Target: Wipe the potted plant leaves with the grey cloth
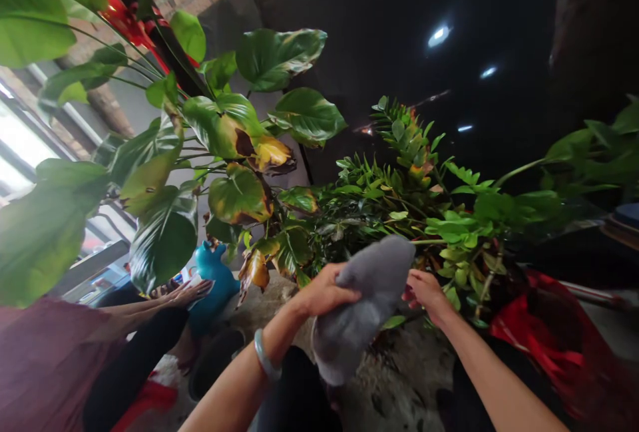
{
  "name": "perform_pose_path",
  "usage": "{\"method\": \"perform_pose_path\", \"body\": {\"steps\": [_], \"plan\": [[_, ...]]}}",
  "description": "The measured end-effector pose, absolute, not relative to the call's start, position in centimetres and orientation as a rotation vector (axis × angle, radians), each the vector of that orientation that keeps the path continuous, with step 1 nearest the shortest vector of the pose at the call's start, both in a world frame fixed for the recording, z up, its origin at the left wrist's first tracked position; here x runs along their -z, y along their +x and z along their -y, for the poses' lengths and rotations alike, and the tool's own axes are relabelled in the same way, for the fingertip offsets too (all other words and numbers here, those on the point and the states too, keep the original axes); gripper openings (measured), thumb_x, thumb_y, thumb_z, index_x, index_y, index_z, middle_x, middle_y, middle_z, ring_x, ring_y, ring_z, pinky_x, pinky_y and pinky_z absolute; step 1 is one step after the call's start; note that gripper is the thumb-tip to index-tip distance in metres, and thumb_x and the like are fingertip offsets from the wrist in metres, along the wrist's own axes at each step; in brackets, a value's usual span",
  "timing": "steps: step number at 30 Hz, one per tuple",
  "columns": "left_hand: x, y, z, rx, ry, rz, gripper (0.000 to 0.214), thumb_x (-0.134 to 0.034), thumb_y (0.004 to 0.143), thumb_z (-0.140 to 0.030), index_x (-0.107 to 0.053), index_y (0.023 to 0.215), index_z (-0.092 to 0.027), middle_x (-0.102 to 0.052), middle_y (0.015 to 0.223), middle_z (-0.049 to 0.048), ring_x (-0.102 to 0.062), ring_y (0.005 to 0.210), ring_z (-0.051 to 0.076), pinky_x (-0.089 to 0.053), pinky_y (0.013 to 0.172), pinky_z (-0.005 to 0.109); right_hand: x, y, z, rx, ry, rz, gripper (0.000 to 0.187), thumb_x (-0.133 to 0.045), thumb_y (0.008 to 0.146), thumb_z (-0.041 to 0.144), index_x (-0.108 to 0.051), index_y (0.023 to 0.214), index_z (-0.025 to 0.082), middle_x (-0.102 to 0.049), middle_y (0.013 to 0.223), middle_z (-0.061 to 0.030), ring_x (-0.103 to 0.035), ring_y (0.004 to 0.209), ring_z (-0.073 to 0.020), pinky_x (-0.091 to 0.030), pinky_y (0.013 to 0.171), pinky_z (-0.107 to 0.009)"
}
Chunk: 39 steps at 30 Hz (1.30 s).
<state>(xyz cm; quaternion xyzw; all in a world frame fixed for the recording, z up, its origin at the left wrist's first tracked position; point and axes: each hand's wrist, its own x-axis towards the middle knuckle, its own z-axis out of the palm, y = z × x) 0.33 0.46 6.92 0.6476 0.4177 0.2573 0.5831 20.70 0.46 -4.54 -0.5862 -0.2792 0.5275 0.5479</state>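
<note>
A soft grey cloth hangs in my left hand, whose thumb lies over it while the fingers are hidden behind. A pale bangle circles my left wrist. Just right of the cloth, my right hand is closed with its fingers curled in; what they grip, if anything, cannot be made out. Beyond both hands grows a low plant with small glossy leaves, and one of its stems runs behind the cloth's upper edge. A single green leaf shows below, between the cloth and my right hand.
A tall plant with big, partly yellowed leaves leans in at left. A co-worker's hand holds something white against a blue animal-shaped figure. A red bag lies at right. Behind stands a shiny black panel.
</note>
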Motion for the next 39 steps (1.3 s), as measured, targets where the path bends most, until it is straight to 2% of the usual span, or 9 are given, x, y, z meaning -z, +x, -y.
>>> {"method": "perform_pose_path", "body": {"steps": [3, 6, 11, 14, 21, 26, 29, 35, 39], "plan": [[-10.0, 1.4, -2.3, -0.892, 1.419, -0.925, 0.025, -0.074, 0.048, -0.021, -0.066, 0.070, -0.014, -0.063, 0.063, -0.0009, -0.054, 0.056, 0.013, -0.044, 0.056, 0.024, 4.1, 20.6, -0.4, -1.240, -1.364, 0.654, 0.013, -0.059, 0.065, 0.023, -0.054, 0.053, 0.020, -0.061, 0.048, 0.0020, -0.052, 0.038, -0.0098, -0.036, 0.033, -0.018], [-9.1, 2.7, -3.7, -1.017, 1.345, -0.944, 0.027, -0.072, 0.047, -0.022, -0.065, 0.072, -0.013, -0.064, 0.064, -0.0005, -0.054, 0.055, 0.013, -0.045, 0.054, 0.025, 4.0, 20.3, -0.5, -1.237, -1.350, 0.642, 0.011, -0.058, 0.066, 0.024, -0.054, 0.057, 0.020, -0.062, 0.050, 0.0015, -0.054, 0.039, -0.0101, -0.039, 0.035, -0.019], [-3.7, 1.3, -1.6, -0.636, 1.500, -1.047, 0.015, -0.065, 0.048, -0.010, -0.066, 0.062, -0.016, -0.061, 0.055, -0.0035, -0.051, 0.051, 0.012, -0.042, 0.051, 0.023, 4.9, 20.5, -0.8, -1.226, -1.396, 0.608, 0.019, -0.059, 0.063, 0.022, -0.047, 0.048, 0.022, -0.056, 0.042, 0.0035, -0.050, 0.035, -0.0107, -0.036, 0.032, -0.019], [-4.5, -0.3, -0.3, -0.478, 1.545, -0.982, 0.015, -0.066, 0.053, -0.011, -0.070, 0.065, -0.017, -0.065, 0.058, -0.0022, -0.053, 0.053, 0.013, -0.044, 0.052, 0.023, 5.1, 21.0, -0.6, -1.223, -1.403, 0.602, 0.021, -0.060, 0.061, 0.021, -0.045, 0.046, 0.023, -0.052, 0.038, 0.0052, -0.049, 0.034, -0.0108, -0.035, 0.031, -0.019], [-8.9, 2.3, -3.4, -0.994, 1.282, -0.893, 0.029, -0.074, 0.048, -0.022, -0.069, 0.075, -0.014, -0.068, 0.067, 0.0002, -0.060, 0.058, 0.015, -0.049, 0.058, 0.025, 4.1, 20.5, -0.4, -1.205, -1.368, 0.612, 0.009, -0.061, 0.061, 0.024, -0.054, 0.056, 0.021, -0.061, 0.050, 0.0021, -0.054, 0.040, -0.0104, -0.038, 0.035, -0.019], [-3.6, 1.2, -2.0, -0.661, 1.482, -1.107, 0.012, -0.066, 0.047, -0.010, -0.067, 0.058, -0.015, -0.062, 0.052, -0.0030, -0.054, 0.051, 0.015, -0.043, 0.051, 0.024, 4.2, 20.1, -0.4, -1.210, -1.387, 0.613, 0.016, -0.063, 0.060, 0.025, -0.051, 0.049, 0.021, -0.060, 0.046, 0.0022, -0.052, 0.037, -0.0107, -0.036, 0.033, -0.019], [-3.8, -0.9, -0.4, -0.458, 1.632, -1.035, 0.012, -0.066, 0.050, -0.009, -0.070, 0.058, -0.016, -0.064, 0.055, -0.0019, -0.055, 0.054, 0.016, -0.043, 0.052, 0.024, 4.2, 20.3, -0.4, -1.199, -1.393, 0.615, 0.019, -0.064, 0.059, 0.024, -0.050, 0.047, 0.021, -0.051, 0.038, 0.0049, -0.048, 0.034, -0.0109, -0.032, 0.031, -0.019], [-9.2, 0.2, -2.4, -0.887, 1.411, -0.929, 0.022, -0.073, 0.052, -0.022, -0.068, 0.071, -0.013, -0.064, 0.064, -0.0005, -0.056, 0.059, 0.015, -0.047, 0.059, 0.025, 4.0, 20.3, -0.3, -1.176, -1.389, 0.582, 0.017, -0.067, 0.058, 0.029, -0.054, 0.052, 0.020, -0.061, 0.047, 0.0016, -0.051, 0.036, -0.0102, -0.035, 0.032, -0.018], [-6.0, 1.2, -3.0, -0.811, 1.546, -1.122, 0.015, -0.064, 0.054, -0.018, -0.063, 0.068, -0.015, -0.058, 0.059, -0.0034, -0.053, 0.060, 0.014, -0.045, 0.062, 0.026, 4.2, 19.8, -0.4, -1.163, -1.383, 0.572, 0.019, -0.069, 0.056, 0.031, -0.054, 0.051, 0.020, -0.061, 0.045, 0.0016, -0.052, 0.036, -0.0116, -0.035, 0.032, -0.020]]}}
